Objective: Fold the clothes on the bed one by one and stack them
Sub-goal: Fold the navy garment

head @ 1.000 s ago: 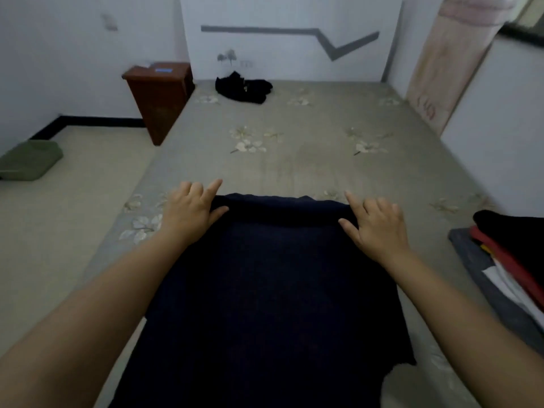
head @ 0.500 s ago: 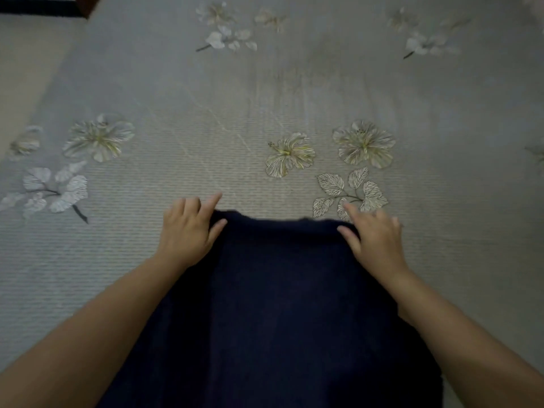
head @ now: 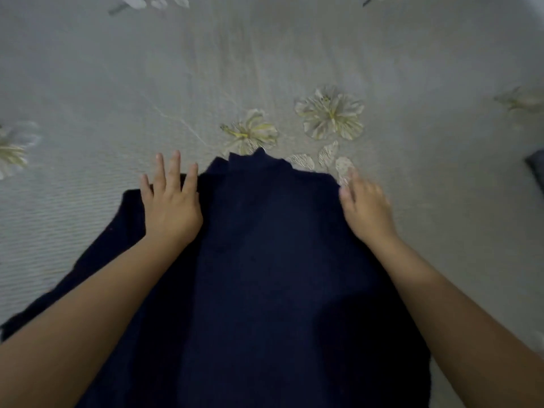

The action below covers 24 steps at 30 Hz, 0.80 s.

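While the dark navy garment [head: 265,275] lies spread on the grey flowered bedcover [head: 117,83], filling the view from centre to six o'clock, the left hand [head: 170,204] presses flat on its ten o'clock corner, fingers straight. At two o'clock the blurred right hand [head: 366,207] rests on the edge, fingers loose, grasping nothing.

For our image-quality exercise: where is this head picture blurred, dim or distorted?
Head view: the right hand is motion-smeared, the left hand sharper; dim light swallows folds in the dark navy knitted garment; the grey flowered bedspread softens and curves toward the corners.
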### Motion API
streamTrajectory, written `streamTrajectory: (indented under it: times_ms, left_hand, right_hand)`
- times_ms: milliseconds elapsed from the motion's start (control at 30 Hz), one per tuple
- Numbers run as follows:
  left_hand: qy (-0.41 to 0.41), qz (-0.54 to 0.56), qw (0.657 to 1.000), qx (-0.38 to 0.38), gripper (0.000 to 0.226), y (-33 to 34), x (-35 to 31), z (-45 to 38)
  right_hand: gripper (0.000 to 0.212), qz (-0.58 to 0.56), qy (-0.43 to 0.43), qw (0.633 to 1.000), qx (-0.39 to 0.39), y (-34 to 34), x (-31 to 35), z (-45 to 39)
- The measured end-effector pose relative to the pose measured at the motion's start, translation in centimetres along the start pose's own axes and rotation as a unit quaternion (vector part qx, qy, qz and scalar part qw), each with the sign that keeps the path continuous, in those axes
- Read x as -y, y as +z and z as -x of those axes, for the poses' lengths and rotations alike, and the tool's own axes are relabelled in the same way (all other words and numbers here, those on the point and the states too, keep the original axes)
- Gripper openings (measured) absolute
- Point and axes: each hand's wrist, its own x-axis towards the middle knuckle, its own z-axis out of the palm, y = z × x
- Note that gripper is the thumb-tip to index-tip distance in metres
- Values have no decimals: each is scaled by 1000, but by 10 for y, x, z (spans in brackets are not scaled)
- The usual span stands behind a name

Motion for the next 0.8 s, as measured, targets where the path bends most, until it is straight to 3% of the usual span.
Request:
streamTrajectory:
  times_ms: [67, 133, 200, 267, 500, 600, 700, 800]
  left_hand:
    - [43, 39, 998, -22, 47, 0, -11, 18]
    - [118, 49, 992, -13, 49, 7, -30, 41]
    - [169, 36, 984, 46, 67, 21, -49, 65]
    - [153, 17, 983, 104, 83, 37, -57, 81]
    - [132, -16, 987, 94, 86, 60, -51, 89]
    - [114, -45, 986, 111, 70, 55, -55, 90]
    - [100, -62, 985, 126, 62, 50, -61, 93]
    - [104, -46, 986, 122, 61, 48, -69, 100]
  right_hand:
    - [52, -96, 67, 993, -25, -17, -33, 33]
    - [54, -99, 139, 985, -14, -25, -64, 70]
    - [65, -111, 179, 978, 6, -22, -84, 104]
    - [69, -159, 213, 964, 5, -14, -88, 132]
    - [57, -188, 210, 957, -73, 6, -99, 176]
    - [56, -243, 203, 946, -76, 0, -102, 185]
    - [63, -168, 198, 963, -66, 2, -114, 198]
    - [31, -134, 177, 974, -51, 9, -124, 210]
